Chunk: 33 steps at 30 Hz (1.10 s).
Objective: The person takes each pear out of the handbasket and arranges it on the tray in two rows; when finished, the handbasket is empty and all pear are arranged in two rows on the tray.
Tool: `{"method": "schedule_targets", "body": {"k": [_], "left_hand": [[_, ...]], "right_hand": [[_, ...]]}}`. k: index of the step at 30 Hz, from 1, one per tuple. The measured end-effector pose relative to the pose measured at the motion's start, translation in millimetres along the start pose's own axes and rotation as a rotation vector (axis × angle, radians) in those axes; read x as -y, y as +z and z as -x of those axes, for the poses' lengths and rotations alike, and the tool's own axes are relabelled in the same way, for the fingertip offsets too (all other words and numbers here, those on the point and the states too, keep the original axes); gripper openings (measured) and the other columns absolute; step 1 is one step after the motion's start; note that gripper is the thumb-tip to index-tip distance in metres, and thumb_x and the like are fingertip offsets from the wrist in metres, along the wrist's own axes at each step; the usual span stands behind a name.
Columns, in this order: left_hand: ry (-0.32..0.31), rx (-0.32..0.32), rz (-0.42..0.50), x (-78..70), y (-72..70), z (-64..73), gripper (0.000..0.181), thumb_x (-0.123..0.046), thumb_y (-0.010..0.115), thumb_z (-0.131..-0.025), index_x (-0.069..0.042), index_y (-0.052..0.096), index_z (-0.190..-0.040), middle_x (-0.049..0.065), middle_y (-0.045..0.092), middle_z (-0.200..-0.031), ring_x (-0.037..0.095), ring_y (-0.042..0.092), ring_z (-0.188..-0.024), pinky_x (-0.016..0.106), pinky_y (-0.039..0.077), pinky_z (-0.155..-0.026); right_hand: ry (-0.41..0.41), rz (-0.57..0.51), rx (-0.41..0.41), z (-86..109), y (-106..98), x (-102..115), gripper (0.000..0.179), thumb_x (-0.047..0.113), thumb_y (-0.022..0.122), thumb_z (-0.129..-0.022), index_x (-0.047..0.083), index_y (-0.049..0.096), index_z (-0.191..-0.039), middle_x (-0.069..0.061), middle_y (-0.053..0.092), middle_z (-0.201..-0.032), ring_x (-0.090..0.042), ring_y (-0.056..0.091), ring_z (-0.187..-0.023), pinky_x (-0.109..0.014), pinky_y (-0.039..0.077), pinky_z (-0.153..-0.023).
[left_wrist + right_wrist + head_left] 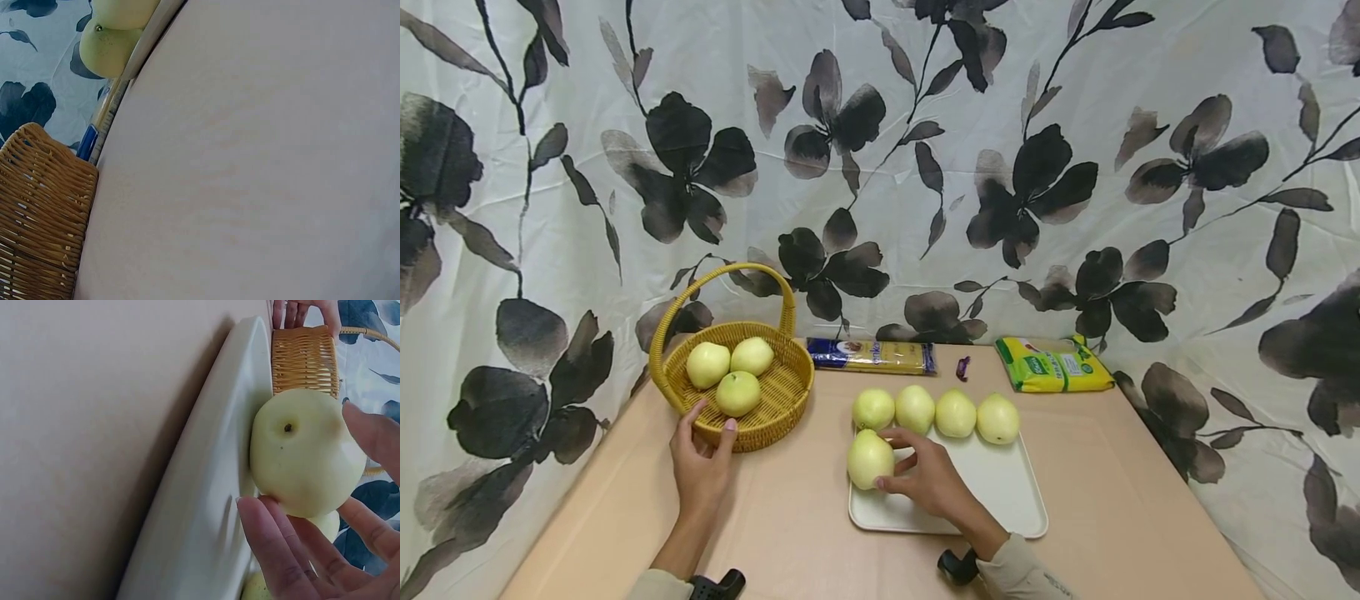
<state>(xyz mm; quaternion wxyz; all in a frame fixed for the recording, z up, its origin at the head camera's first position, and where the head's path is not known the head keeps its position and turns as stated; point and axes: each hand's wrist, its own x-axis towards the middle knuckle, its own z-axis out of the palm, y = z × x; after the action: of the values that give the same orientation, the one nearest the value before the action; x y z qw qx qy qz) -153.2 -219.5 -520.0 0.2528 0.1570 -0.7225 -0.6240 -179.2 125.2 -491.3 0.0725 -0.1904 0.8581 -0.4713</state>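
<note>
My right hand (928,479) holds a round pale yellow-green pear (870,459) between thumb and fingers, over the left side of a white tray (985,500). In the right wrist view the held pear (306,453) shows its stem end, with the fingers around it. Several more pears (956,414) stand in a row along the tray's back edge. At the left stands a yellow wicker basket (786,408) with a tall handle; three pears (738,393) lie in it. My left hand (700,467) holds the basket's near rim with thumb and fingers. That hand is out of the left wrist view.
Behind the tray lie a blue and yellow packet (872,356), a small purple wrapped sweet (962,368) and a green and yellow pack (1055,364). A peach-coloured table (1120,500) carries everything. Floral cloth (925,208) hangs behind and at both sides.
</note>
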Motion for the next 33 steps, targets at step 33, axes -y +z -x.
{"method": "schedule_targets", "body": {"k": [33], "left_hand": [[-0.003, -0.011, -0.033, 2.8, 0.6, -0.4, 0.065, -0.022, 0.067, -0.105, -0.019, 0.039, -0.164, 0.016, 0.026, -0.164, 0.041, 0.039, -0.15, 0.018, 0.045, -0.108]], "right_hand": [[-0.217, -0.14, -0.186, -34.3, 16.2, 66.7, 0.057, 0.029, 0.094, -0.083, 0.021, 0.07, -0.134, 0.0, 0.069, -0.136, -0.028, 0.066, -0.126, -0.048, 0.056, -0.108]]}}
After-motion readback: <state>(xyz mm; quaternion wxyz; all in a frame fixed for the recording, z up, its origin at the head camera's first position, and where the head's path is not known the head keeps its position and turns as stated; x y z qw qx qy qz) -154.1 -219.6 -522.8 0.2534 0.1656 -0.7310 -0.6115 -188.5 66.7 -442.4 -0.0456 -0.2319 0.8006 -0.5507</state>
